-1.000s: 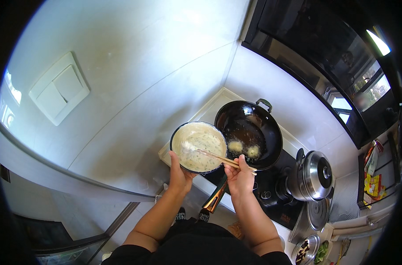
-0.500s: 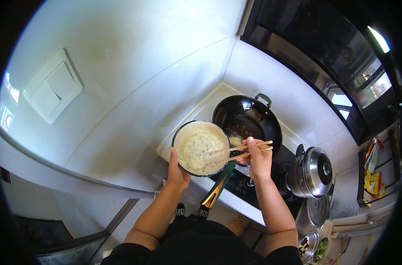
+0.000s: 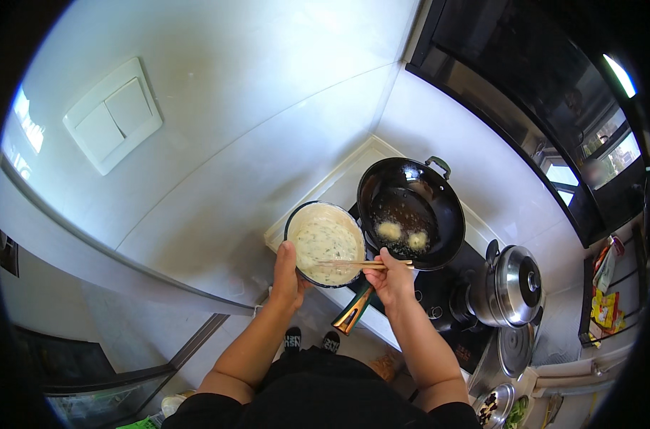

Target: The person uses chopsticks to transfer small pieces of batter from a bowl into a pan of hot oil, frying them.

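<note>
My left hand [image 3: 289,279] grips the near left side of a white bowl [image 3: 292,227] with a dark rim, held beside the wok. Inside it is a pale, thick batter [image 3: 328,239] flecked with green. Wooden chopsticks [image 3: 368,264] are pinched in my right hand [image 3: 392,277], their tips down in the batter. The black wok [image 3: 439,196] sits on the stove to the right of the bowl. Two pale lumps of batter [image 3: 403,234] lie in bubbling oil at its near side. The wok's green and gold handle [image 3: 355,309] points toward me beneath the bowl.
A lidded steel pot [image 3: 507,289] stands right of the wok on the black stove [image 3: 446,336]. Further right are a round lid [image 3: 514,350] and bowls of food [image 3: 498,406]. A black range hood [image 3: 503,93] overhangs the back; a white wall [image 3: 232,143] rises at left.
The chopsticks' tips stay in the batter while my right hand has come nearer to me and left, the sticks now closer together. Two lumps in the wok now show plainly.
</note>
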Available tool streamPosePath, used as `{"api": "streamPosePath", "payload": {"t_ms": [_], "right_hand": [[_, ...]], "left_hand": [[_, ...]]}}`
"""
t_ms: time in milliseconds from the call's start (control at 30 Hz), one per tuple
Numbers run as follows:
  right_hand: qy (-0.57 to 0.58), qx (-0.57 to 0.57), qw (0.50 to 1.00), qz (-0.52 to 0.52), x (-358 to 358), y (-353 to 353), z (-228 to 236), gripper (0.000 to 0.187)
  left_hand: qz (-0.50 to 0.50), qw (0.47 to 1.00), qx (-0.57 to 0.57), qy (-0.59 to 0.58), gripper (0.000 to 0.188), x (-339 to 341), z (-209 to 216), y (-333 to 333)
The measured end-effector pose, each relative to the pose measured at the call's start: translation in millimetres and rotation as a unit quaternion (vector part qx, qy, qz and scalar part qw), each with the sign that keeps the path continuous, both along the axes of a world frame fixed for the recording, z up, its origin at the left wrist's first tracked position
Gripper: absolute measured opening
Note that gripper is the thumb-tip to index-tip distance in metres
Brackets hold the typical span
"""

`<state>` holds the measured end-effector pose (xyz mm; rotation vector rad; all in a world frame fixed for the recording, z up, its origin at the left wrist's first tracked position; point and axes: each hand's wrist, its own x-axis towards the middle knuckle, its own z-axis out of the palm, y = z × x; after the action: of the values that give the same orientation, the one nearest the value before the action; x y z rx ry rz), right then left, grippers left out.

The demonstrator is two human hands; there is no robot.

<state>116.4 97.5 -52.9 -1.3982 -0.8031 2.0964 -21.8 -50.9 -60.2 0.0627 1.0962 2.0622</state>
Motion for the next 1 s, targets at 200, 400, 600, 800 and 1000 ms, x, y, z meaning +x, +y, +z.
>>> {"api": "streamPosePath", "payload": {"t_ms": [200, 400, 600, 800, 1000], "right_hand": [[0.083, -0.037, 0.993, -0.071, -5, -7, 6, 0.027], [0.122, 0.015, 0.987, -0.104, -2, 11, 35, 0.027], [0.130, 0.057, 0.981, -0.130, -1, 32, 69, 0.028], [0.148, 0.099, 0.973, -0.150, 6, 62, 86, 0.027], [0.107, 0.197, 0.970, -0.092, 7, 74, 83, 0.029]], "left_hand": [[0.005, 0.999, 0.045, -0.031, 0.061, -6, -14, -3], [-0.043, 0.996, 0.056, -0.049, 0.074, -4, 5, 5], [-0.069, 0.996, 0.029, -0.045, 0.079, -6, -3, 26], [-0.064, 0.996, 0.042, -0.053, 0.078, -3, 11, 51], [-0.066, 0.995, 0.065, -0.032, 0.075, -10, 21, 73]]}}
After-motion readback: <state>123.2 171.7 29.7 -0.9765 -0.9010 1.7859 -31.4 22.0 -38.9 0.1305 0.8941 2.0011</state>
